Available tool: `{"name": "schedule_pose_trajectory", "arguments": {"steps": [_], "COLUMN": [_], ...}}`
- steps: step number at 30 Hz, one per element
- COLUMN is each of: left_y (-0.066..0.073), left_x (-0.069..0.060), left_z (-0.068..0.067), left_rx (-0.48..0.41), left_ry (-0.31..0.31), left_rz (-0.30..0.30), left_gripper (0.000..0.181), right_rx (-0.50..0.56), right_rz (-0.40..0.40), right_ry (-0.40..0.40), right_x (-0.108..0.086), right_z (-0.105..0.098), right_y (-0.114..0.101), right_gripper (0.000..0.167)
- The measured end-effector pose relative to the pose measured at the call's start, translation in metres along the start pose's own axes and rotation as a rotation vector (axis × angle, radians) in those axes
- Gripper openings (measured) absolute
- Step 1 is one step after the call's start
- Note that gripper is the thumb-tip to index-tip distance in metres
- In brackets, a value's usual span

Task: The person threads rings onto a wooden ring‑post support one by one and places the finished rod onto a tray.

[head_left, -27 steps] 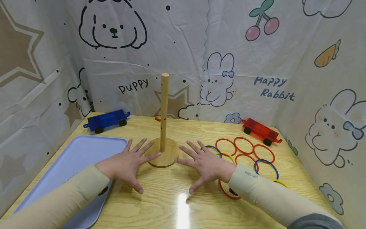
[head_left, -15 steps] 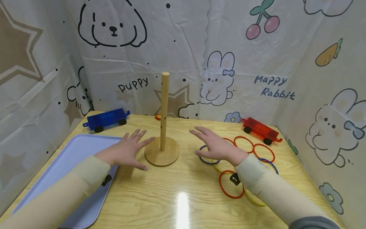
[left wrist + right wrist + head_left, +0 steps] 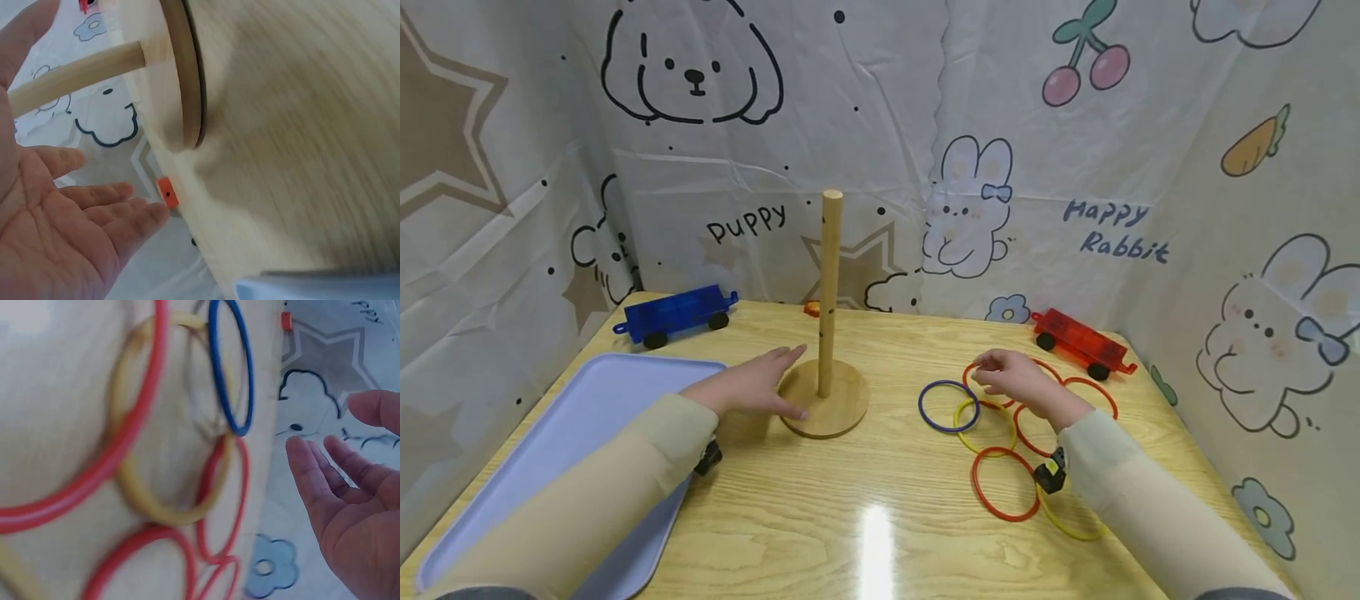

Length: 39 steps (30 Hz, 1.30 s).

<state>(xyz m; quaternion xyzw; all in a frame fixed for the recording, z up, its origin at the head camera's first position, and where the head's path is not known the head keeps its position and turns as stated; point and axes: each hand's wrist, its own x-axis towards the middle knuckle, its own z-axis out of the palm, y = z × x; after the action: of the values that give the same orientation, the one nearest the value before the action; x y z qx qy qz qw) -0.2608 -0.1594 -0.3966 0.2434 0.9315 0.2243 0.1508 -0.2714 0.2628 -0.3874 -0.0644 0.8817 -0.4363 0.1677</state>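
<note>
A wooden stand with an upright post (image 3: 828, 292) on a round base (image 3: 850, 404) stands mid-table. My left hand (image 3: 747, 385) hovers at the stand's left side, fingers extended and thumb spread; in the left wrist view its palm (image 3: 47, 231) holds nothing. Over the thin rings at the right is my right hand (image 3: 1018, 379), its fingers loosely bent with nothing between them. Below and around it lie a blue ring (image 3: 921, 408), a yellow ring (image 3: 1015, 429), another yellow ring (image 3: 1067, 532) and several red rings, one red ring (image 3: 976, 492) nearest the front. Hand and sleeve hide some rings.
A lavender tray (image 3: 591, 400) lies at the left, partly under the left forearm. A blue toy wagon (image 3: 673, 315) stands at the back left and a red toy wagon (image 3: 1081, 340) at the back right. A small orange piece (image 3: 812, 309) sits by the patterned cloth (image 3: 880, 108).
Both hands were spread flat either side of the stand. The right has moved right over the rings and its fingers have bent; the left has turned and shifted slightly toward the base.
</note>
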Motion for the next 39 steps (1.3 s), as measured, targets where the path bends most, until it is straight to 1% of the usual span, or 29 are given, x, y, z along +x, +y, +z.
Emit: {"name": "schedule_pose_trajectory", "arguments": {"steps": [2,6,8,12,15,18,24,29,33,39], "left_y": [0.001,0.001,0.000,-0.004,-0.007,-0.008,-0.008,-0.010,-0.011,-0.008], "left_x": [0.001,0.004,0.005,0.008,0.008,0.009,0.011,0.012,0.012,0.012], "left_z": [0.001,0.006,0.009,0.015,0.019,0.020,0.023,0.026,0.028,0.028], "left_rx": [-0.012,-0.019,-0.016,0.012,0.042,0.054,0.028,0.019,0.014,0.032], "left_ry": [-0.025,-0.050,-0.055,-0.050,-0.042,-0.058,-0.092,-0.089,-0.078,-0.063], "left_rz": [-0.009,-0.036,-0.040,-0.025,-0.033,-0.054,-0.079,-0.121,-0.135,-0.159], "left_gripper": [0.113,0.114,0.113,0.112,0.109,0.106,0.108,0.114,0.116,0.118], "right_rx": [0.077,0.149,0.150,0.135,0.160,0.222,0.388,0.447,0.479,0.508], "right_rz": [0.045,0.122,0.142,0.150,0.165,0.202,0.267,0.315,0.352,0.360], "right_ry": [-0.008,-0.001,-0.001,-0.015,-0.031,-0.032,-0.022,-0.001,0.034,0.060], "right_x": [-0.002,-0.006,-0.010,-0.018,-0.019,-0.019,-0.018,-0.016,-0.012,-0.011], "right_z": [0.000,0.004,0.008,0.016,0.020,0.023,0.027,0.030,0.031,0.033], "right_y": [0.008,0.020,0.024,0.028,0.028,0.028,0.028,0.029,0.030,0.035], "right_gripper": [0.046,0.040,0.037,0.034,0.035,0.036,0.037,0.033,0.031,0.028]}}
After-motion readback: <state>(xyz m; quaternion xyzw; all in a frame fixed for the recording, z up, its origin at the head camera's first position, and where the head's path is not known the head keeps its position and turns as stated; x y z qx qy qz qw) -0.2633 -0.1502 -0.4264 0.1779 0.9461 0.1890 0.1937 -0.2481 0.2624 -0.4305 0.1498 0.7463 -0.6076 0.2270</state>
